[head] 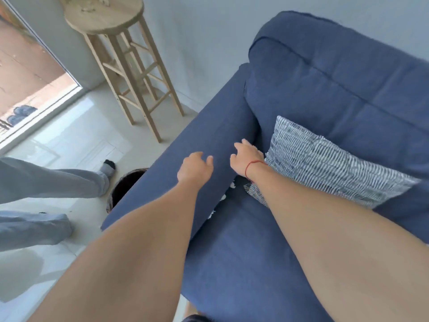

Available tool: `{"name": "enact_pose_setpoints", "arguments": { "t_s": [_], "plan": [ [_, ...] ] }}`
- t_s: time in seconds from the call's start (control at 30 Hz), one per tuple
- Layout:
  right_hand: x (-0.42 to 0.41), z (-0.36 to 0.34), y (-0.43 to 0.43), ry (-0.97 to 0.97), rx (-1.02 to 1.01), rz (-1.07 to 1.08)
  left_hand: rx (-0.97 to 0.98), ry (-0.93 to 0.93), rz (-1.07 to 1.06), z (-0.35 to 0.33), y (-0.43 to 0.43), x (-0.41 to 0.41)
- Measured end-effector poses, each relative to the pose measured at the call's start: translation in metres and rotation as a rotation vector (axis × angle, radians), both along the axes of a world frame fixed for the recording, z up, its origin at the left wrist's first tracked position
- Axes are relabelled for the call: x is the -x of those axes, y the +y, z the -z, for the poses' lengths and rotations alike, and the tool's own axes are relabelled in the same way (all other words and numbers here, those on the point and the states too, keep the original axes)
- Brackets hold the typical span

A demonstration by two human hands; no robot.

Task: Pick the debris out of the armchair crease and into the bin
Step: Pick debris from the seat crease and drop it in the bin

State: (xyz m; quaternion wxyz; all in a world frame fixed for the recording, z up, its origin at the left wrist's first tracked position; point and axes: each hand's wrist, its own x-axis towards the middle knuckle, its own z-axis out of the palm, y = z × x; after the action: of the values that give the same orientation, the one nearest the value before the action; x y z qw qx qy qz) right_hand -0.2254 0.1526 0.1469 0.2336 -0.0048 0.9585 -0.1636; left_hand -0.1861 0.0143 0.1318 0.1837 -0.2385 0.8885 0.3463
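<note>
A blue armchair (232, 263) fills the right of the head view. White bits of debris (224, 197) show in the crease between its left armrest and the seat cushion. My left hand (193, 167) rests on top of the armrest, fingers curled loosely, holding nothing. My right hand (247, 159), with a red string at the wrist, hovers over the far end of the crease with its fingers apart and nothing in them. A dark round bin (124, 188) stands on the floor just left of the armrest, partly hidden by it.
A striped grey-white cushion (325, 166) lies on the seat right of my right hand. A tall wooden stool (130, 66) stands by the wall at the back left. My legs in grey trousers (46, 182) are on the pale floor left of the bin.
</note>
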Motion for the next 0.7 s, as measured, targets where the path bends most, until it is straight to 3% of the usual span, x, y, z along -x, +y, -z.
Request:
{"name": "enact_pose_setpoints", "arguments": {
  "t_s": [0.33,0.5,0.7],
  "plan": [
    [-0.052,0.074,0.071,-0.201,0.086,0.192,-0.056,-0.269,0.078,0.081,0.063,-0.062],
    [-0.063,0.125,0.055,-0.285,0.121,0.162,-0.09,-0.438,0.082,0.131,0.058,-0.081],
    [-0.063,0.194,0.032,-0.368,0.115,0.043,-0.146,-0.491,0.044,0.192,0.049,-0.086]
  ]
}}
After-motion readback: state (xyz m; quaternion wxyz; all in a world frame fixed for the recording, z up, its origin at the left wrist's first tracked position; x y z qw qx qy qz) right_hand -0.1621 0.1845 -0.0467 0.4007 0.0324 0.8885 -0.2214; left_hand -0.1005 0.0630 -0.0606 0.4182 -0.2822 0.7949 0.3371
